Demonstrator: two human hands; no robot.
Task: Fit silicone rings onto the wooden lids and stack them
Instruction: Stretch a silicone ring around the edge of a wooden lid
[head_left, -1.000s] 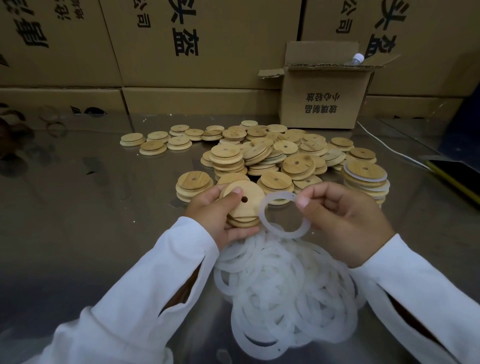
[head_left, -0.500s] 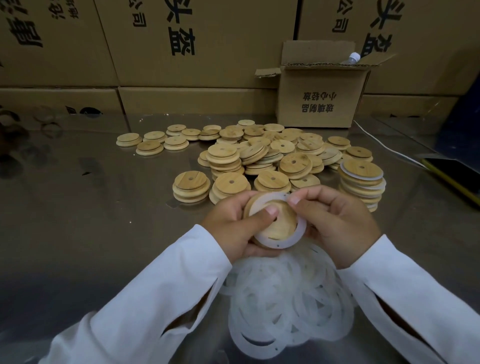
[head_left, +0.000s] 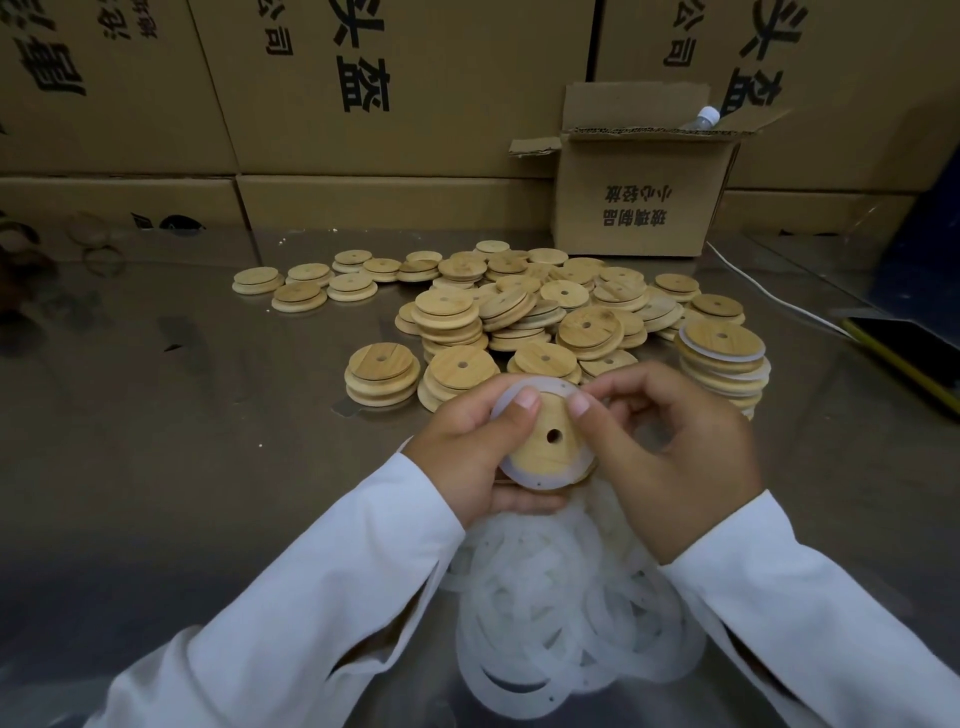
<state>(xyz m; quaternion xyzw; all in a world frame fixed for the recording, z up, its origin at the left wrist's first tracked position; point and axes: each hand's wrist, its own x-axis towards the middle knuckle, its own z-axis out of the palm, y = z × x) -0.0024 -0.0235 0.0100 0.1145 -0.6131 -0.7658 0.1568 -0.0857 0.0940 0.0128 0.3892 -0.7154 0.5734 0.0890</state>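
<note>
My left hand (head_left: 467, 452) grips a round wooden lid (head_left: 545, 447) with a small centre hole, tilted toward me above the table. A translucent white silicone ring (head_left: 524, 475) sits around the lid's raised step. My right hand (head_left: 675, 447) holds the lid's right side, its thumb pressing the ring near the top edge. Below my hands lies a heap of loose silicone rings (head_left: 561, 613). Behind them is a pile of bare wooden lids (head_left: 519, 306). To the right stands a stack of lids with rings fitted (head_left: 722, 358).
A shiny metal table (head_left: 208, 441) carries everything. An open cardboard box (head_left: 639, 197) with a bottle in it stands at the back right, large cartons behind it. A white cable (head_left: 769, 296) and a dark, yellow-edged object (head_left: 904, 348) lie at the right.
A second ago my left hand held the lid and my right held a ring apart from it. The ring went onto the lid, and both thumbs have worked it down around the step.
</note>
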